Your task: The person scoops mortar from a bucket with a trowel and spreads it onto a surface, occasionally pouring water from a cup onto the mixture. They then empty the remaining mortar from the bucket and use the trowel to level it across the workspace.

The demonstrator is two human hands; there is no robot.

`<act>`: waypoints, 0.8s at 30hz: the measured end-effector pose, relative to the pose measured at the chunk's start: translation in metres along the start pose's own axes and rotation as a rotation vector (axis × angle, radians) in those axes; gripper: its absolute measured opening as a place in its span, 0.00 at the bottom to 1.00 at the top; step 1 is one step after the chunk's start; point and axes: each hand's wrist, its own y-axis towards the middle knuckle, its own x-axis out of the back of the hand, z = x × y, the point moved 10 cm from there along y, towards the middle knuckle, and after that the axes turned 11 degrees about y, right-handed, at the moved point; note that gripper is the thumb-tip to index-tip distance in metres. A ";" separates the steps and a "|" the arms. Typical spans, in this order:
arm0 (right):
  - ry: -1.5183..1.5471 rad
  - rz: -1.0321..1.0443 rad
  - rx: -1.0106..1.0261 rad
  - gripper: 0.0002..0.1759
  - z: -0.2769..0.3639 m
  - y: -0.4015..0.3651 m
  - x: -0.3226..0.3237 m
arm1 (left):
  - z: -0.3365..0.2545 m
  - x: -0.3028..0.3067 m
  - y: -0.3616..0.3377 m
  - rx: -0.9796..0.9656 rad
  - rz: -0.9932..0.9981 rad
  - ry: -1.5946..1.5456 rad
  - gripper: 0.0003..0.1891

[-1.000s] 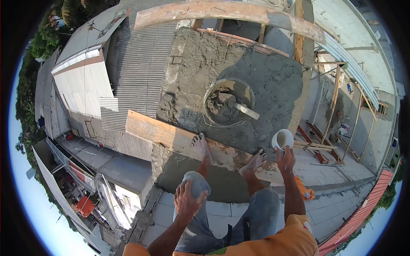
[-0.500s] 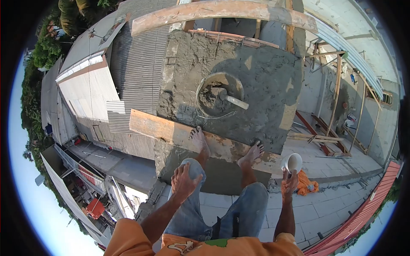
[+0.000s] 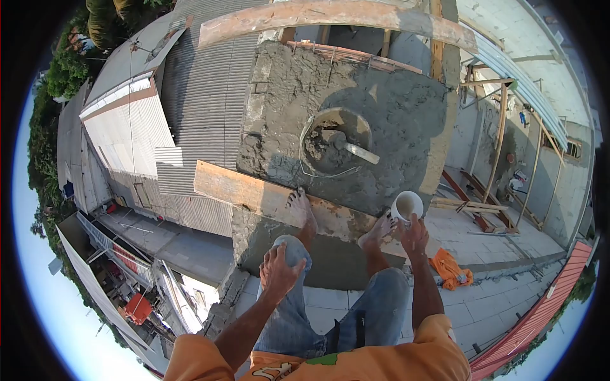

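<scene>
The right hand (image 3: 414, 238) was partly closed on the near side of a small, round white container (image 3: 407, 206), its fingers bent against the wall and rim; the open mouth faced up towards the camera, and whether anything lay in its greyish inside could not be told. The container was held above the edge of the grey slab, just beside the toes of the bare right foot (image 3: 377, 232). The left hand (image 3: 278, 272) held no object: it lay half open, palm down, over the bent left knee (image 3: 291, 249) of the faded blue jeans, fingers spread and loosely curved. Both bare feet, the left foot (image 3: 302, 211) among them, were on a long, mortar-stained wooden board (image 3: 244, 192) that slanted across the slab. Beyond the board, a round, mortar-smeared bucket (image 3: 367, 130) stood on the rough, wet grey mortar surface (image 3: 406, 111), its thin wire handle (image 3: 318, 175) lowered to the near side. Lumpy dark mortar (image 3: 318, 141) was in it, with a tool with a pale, stubby handle (image 3: 362, 153) that stuck out over the rim. Right of the feet, a crumpled orange cloth (image 3: 451, 269) lay near the pale block surface (image 3: 489, 244). Farther out, a second wooden plank (image 3: 337, 15) crossed the far end, and corrugated grey roofing (image 3: 206, 95) spread to the left.
</scene>
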 end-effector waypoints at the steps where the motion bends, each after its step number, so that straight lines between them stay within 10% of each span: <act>1: -0.004 0.005 -0.013 0.22 0.002 0.007 -0.002 | 0.001 0.000 0.000 0.001 0.008 -0.004 0.40; 11: 0.222 -0.040 -0.263 0.18 0.005 -0.023 0.038 | 0.003 0.000 0.008 -0.037 0.005 0.031 0.39; 24: 0.128 -0.314 -0.734 0.19 0.018 -0.224 0.292 | -0.029 0.053 -0.003 -0.317 -0.134 -0.055 0.38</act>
